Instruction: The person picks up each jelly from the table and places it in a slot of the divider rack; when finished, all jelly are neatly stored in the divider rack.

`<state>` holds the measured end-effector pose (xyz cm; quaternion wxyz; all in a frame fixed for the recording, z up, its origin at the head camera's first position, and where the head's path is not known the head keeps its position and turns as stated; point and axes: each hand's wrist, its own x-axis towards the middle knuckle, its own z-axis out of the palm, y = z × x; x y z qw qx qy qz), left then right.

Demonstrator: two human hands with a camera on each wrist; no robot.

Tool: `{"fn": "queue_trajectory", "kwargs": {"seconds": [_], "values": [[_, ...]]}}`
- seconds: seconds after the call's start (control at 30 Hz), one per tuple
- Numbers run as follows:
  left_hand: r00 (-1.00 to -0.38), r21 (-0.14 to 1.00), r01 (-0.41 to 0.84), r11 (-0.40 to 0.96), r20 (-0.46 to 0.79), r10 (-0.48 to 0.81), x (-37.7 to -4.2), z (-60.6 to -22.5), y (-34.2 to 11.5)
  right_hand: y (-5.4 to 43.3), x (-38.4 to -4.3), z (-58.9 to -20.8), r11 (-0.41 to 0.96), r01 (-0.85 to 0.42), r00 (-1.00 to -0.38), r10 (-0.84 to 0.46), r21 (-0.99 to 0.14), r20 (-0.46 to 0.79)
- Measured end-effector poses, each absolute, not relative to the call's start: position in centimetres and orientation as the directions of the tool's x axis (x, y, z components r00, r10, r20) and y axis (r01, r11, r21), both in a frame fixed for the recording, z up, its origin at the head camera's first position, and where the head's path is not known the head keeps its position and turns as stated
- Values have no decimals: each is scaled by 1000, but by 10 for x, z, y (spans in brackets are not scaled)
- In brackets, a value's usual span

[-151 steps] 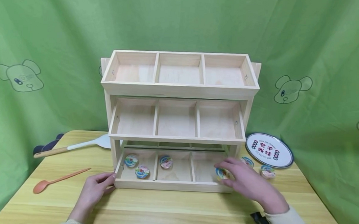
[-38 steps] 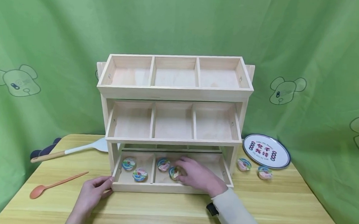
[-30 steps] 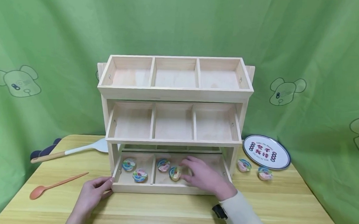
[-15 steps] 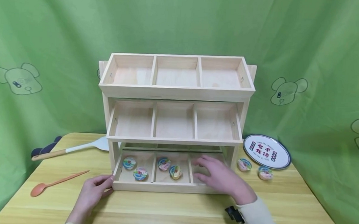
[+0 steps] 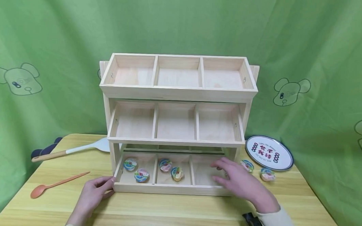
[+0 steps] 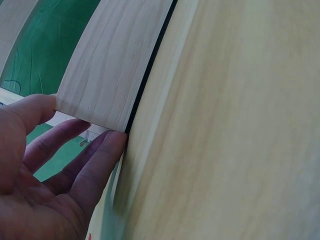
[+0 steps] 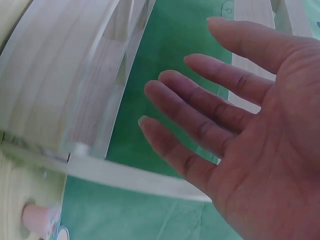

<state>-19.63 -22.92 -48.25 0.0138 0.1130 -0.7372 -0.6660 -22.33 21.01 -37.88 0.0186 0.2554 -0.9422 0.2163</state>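
My left hand (image 5: pixel 92 193) holds the front left corner of the bottom tray of a three-tier wooden rack (image 5: pixel 179 94), thumb and fingers at opposite edges of its end in the left wrist view. My right hand (image 5: pixel 243 183), its fingers spread and holding nothing, is over the right end of that tray. Two jelly cups with printed lids lie in the left compartment, one jelly cup (image 5: pixel 130 164) behind the other jelly cup (image 5: pixel 141 175). The middle compartment holds a pink jelly cup (image 5: pixel 165 165) and a yellowish jelly cup (image 5: pixel 177 174).
Right of the rack, a jelly cup (image 5: pixel 247 166) is partly behind my hand. Another jelly cup (image 5: pixel 268 175) lies before an oval plate (image 5: pixel 269 153). On the left are a white spatula (image 5: pixel 80 149) and an orange spoon (image 5: pixel 57 185). A green curtain (image 5: pixel 185 21) hangs behind.
My right hand set the yellowish jelly cup in the middle compartment, let go and drew back to the right. My left hand has stayed at the tray's corner.
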Motion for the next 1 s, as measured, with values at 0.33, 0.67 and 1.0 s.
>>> {"fn": "queue_trajectory", "kwargs": {"seconds": [0.33, 0.67, 1.0], "values": [[-975, 985, -146, 96, -127, -184, -197, -482, -230, 232, -223, -378, 807, -456, -888, -440, -375, 134], [-974, 986, -145, 87, -127, -189, -196, -482, -229, 262, -219, -375, 786, -469, -883, -424, -403, 200], [-973, 985, -149, 93, -130, -189, -196, -482, -229, 299, -217, -374, 802, -408, -911, -327, -436, 252]]}}
